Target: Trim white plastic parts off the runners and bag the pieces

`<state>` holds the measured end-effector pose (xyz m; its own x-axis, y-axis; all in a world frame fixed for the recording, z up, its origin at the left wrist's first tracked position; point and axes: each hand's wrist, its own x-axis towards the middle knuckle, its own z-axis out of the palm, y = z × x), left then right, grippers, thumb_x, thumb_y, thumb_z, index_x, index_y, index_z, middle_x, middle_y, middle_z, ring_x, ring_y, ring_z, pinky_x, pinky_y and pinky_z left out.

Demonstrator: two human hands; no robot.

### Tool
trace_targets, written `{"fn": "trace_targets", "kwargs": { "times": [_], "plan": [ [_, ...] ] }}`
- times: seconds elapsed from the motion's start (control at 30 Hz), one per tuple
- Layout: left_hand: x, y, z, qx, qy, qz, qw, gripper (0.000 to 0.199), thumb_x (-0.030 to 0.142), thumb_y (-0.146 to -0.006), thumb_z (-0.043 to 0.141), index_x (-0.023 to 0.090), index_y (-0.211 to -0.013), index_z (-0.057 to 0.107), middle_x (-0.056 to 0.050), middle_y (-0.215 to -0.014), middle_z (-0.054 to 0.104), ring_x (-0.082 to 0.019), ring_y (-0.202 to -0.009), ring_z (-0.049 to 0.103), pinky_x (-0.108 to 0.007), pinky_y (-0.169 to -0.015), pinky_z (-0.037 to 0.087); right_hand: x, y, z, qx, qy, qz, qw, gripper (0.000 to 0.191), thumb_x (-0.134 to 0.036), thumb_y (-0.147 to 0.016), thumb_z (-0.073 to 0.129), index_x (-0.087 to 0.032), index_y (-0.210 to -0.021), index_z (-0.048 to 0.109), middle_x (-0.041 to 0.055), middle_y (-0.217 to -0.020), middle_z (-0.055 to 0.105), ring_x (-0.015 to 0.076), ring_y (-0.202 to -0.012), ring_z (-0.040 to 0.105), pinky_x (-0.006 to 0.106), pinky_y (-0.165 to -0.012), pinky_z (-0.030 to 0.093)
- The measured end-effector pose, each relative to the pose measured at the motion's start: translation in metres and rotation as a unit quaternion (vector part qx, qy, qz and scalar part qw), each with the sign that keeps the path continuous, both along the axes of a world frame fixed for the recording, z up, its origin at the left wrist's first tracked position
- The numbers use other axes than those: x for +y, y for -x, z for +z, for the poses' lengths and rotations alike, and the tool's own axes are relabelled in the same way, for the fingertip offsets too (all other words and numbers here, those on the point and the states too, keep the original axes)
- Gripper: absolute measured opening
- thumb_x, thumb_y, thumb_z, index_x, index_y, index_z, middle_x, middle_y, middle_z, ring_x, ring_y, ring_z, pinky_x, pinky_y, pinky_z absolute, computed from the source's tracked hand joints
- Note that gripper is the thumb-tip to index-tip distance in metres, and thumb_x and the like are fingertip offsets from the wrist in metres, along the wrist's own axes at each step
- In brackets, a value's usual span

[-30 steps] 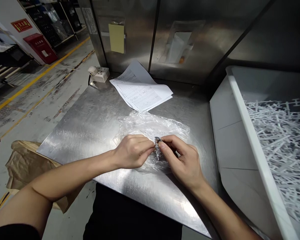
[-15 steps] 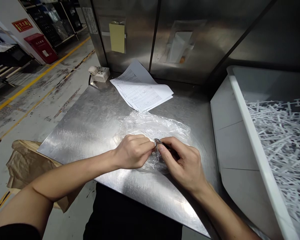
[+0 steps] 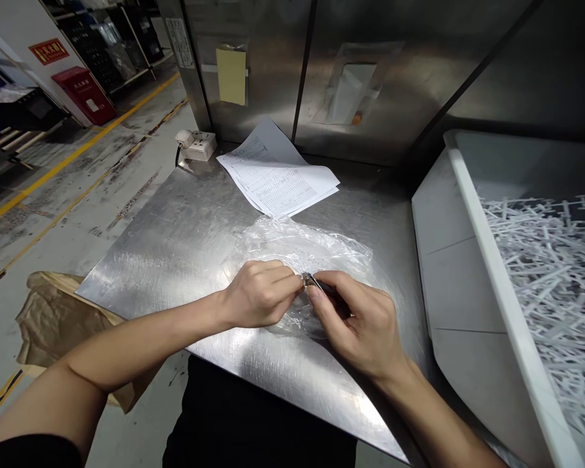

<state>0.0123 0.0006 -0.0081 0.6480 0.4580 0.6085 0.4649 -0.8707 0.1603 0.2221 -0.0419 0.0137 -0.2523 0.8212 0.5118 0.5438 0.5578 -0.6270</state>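
Gone from view below the fingertips is the white branched shape that hung there a second ago, and the right hand (image 3: 363, 318) has dropped slightly — thumb and fingers clamped on a small metal tool (image 3: 314, 281) above the clear plastic (image 3: 307, 237) on the bench (image 3: 175, 227). Knuckles up, the left hand (image 3: 263, 294) meets it, fingers curled and pinching a small pale piece (image 3: 304, 277) — mostly hidden at the tool's tip
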Motion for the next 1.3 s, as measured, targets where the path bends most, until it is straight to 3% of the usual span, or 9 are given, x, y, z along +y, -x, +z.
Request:
{"fn": "trace_targets", "kwargs": {
  "times": [0.2,0.57,0.7,0.8,0.9,1.13,1.3],
  "plan": [
    [0.0,0.0,0.003,-0.019,-0.018,-0.003,1.0,0.025,0.005,-0.098,0.054,0.018,-0.078,0.062,0.001,-0.069,0.061,-0.015,-0.063,0.052,-0.032,-0.058,0.043,0.0,-0.001,0.0,-0.015,-0.055,0.011,0.998,0.001,-0.017,-0.104,0.068,-0.017,-0.105,0.068,0.0002,-0.077,0.069,0.0119,-0.061,0.058,0.028,-0.061,0.045],
    [0.001,0.0,0.007,-0.007,-0.072,-0.001,0.997,0.027,0.005,-0.098,0.051,0.019,-0.077,0.06,0.0,-0.07,0.062,-0.015,-0.064,0.052,-0.034,-0.057,0.041,-0.001,-0.005,0.006,-0.002,-0.019,0.035,0.999,0.007,-0.019,-0.106,0.062,-0.022,-0.109,0.068,0.0032,-0.085,0.075,0.017,-0.067,0.067,0.032,-0.064,0.05],
    [0.0,-0.001,0.002,0.005,-0.053,-0.002,0.999,0.026,0.006,-0.099,0.052,0.019,-0.079,0.062,0.0,-0.069,0.063,-0.015,-0.064,0.054,-0.033,-0.058,0.044,-0.001,-0.005,0.007,0.03,0.095,0.014,0.995,0.013,-0.028,-0.108,0.06,-0.021,-0.102,0.07,0.0011,-0.079,0.072,0.0152,-0.062,0.062,0.031,-0.059,0.045],
    [-0.003,-0.004,-0.001,0.012,-0.011,-0.011,1.0,0.027,0.01,-0.102,0.053,0.019,-0.079,0.063,0.001,-0.068,0.063,-0.015,-0.063,0.056,-0.032,-0.059,0.047,0.002,-0.006,0.006,0.064,0.22,-0.013,0.973,0.026,-0.038,-0.107,0.061,-0.021,-0.089,0.068,-0.0009,-0.071,0.063,0.0145,-0.059,0.053,0.03,-0.054,0.038],
    [-0.005,-0.005,-0.002,0.015,0.008,-0.017,1.0,0.025,0.013,-0.104,0.055,0.018,-0.082,0.066,0.0,-0.071,0.067,-0.015,-0.064,0.058,-0.032,-0.059,0.049,0.006,-0.007,0.004,0.108,0.292,-0.021,0.95,0.034,-0.046,-0.103,0.063,-0.021,-0.081,0.066,-0.0015,-0.068,0.056,0.0143,-0.06,0.047,0.03,-0.053,0.034],
    [-0.006,-0.005,0.0,0.024,0.011,-0.01,1.0,0.024,0.014,-0.103,0.055,0.017,-0.082,0.067,0.0,-0.068,0.064,-0.016,-0.061,0.056,-0.033,-0.056,0.045,0.013,-0.008,-0.002,0.161,0.343,-0.015,0.925,0.036,-0.05,-0.099,0.067,-0.02,-0.079,0.066,-0.0027,-0.065,0.052,0.013,-0.058,0.04,0.029,-0.053,0.03],
    [-0.004,-0.003,0.005,-0.007,0.008,0.015,1.0,0.024,0.014,-0.103,0.052,0.018,-0.082,0.064,0.0,-0.07,0.065,-0.015,-0.061,0.055,-0.033,-0.055,0.04,0.015,-0.01,-0.002,0.173,0.297,-0.02,0.939,0.03,-0.047,-0.102,0.066,-0.02,-0.088,0.069,-0.0012,-0.069,0.057,0.0146,-0.062,0.047,0.028,-0.055,0.036]
  ]
}}
